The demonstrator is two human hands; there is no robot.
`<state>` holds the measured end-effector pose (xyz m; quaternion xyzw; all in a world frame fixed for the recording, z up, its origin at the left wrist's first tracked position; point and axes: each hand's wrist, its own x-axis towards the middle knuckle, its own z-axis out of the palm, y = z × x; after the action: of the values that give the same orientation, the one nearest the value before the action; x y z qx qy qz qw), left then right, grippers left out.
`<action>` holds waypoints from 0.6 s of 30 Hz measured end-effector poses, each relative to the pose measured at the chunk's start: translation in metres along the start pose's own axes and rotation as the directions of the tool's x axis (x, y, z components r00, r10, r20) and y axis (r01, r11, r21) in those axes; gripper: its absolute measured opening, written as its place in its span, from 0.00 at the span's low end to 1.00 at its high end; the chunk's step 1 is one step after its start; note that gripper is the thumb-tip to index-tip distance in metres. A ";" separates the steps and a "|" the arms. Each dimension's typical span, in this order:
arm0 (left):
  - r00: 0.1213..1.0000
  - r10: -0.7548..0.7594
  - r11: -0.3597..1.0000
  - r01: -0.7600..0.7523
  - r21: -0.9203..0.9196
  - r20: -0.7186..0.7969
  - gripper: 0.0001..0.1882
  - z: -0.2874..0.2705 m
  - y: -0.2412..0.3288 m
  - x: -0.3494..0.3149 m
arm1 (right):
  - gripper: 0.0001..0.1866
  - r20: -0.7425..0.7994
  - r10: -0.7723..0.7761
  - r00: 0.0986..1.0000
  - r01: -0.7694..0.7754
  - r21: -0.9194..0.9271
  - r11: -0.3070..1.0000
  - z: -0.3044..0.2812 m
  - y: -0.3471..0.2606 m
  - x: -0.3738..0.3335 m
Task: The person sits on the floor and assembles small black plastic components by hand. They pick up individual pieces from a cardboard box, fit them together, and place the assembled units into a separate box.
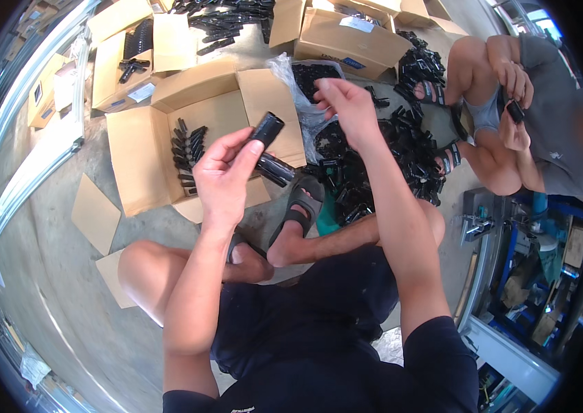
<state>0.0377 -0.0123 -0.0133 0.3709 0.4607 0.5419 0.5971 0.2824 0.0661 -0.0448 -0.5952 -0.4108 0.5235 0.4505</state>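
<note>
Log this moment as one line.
left hand: holds black tube | right hand: raised above black parts pile | open carton: parts inside

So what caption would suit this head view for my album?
Seated on the floor, left hand holds two black tubes over an open cardboard box; right hand hovers above loose black parts.

The left hand (226, 172) covers the middle of the black tube (269, 148) — only its ends show. Whether the right hand (346, 103) pinches anything is too small to tell. The pile of black parts (401, 151) blurs together — the right forearm hides part
</note>
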 end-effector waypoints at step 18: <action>0.980 -0.174 0.961 0.147 -0.234 -0.100 0.12 -0.016 -0.007 0.028 | 0.09 0.103 -0.113 0.988 0.126 -0.967 0.223 -0.030 0.252 0.030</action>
<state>0.0244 0.0136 -0.0287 0.2288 0.4600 0.5616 0.6486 0.3202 0.0267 -0.2940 -0.7099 -0.6930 0.1237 0.0220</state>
